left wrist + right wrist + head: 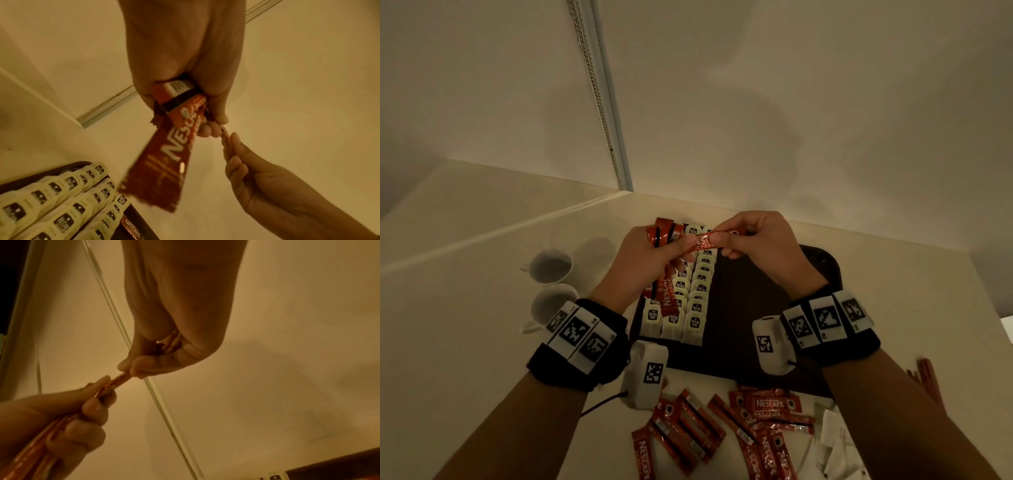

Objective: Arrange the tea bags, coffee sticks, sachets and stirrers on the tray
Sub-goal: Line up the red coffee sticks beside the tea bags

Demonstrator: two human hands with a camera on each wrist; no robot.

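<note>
A dark brown tray [756, 308] lies on the counter with rows of white tea bags [695, 294] along its left side. Above it, my left hand [650, 260] grips a bunch of red coffee sticks [666, 294] that stick out above and below the fist. My right hand [753, 240] pinches one red coffee stick [703, 241] by its right end, and the stick's left end lies against my left fingers. The left wrist view shows the bunch of coffee sticks [166, 155] hanging from the left fist. In the right wrist view the single coffee stick [120, 379] spans both hands.
Loose red coffee sticks [722, 428] lie scattered on the counter in front of the tray, beside white sachets [832, 442]. Red stirrers [928, 377] lie at the right. Two white cups [551, 265] stand left of the tray. A wall corner with a blind chain [599, 102] is behind.
</note>
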